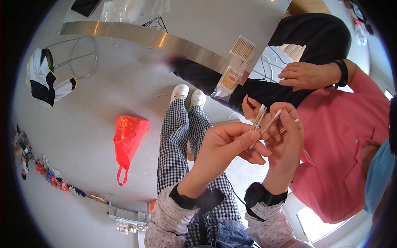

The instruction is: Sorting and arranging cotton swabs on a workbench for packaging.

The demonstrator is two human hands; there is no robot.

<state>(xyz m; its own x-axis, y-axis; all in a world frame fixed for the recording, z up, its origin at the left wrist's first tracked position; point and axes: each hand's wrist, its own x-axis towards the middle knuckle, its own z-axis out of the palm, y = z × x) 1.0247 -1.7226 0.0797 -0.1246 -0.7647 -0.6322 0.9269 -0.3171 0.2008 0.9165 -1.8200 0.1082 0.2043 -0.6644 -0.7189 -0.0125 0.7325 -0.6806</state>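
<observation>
Presently | left hand (231, 140): pinching several cotton swabs (259, 117), count unclear | right hand (287, 138): pinching one swab (269, 124) | one packet (227, 83)

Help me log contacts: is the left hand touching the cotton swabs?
Touching: the head view shows the left hand pinching the cotton swabs by their sticks, below the white tips.

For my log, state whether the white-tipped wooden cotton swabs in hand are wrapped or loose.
Loose: the cotton swabs are pinched bare in the left hand and right hand.
</observation>
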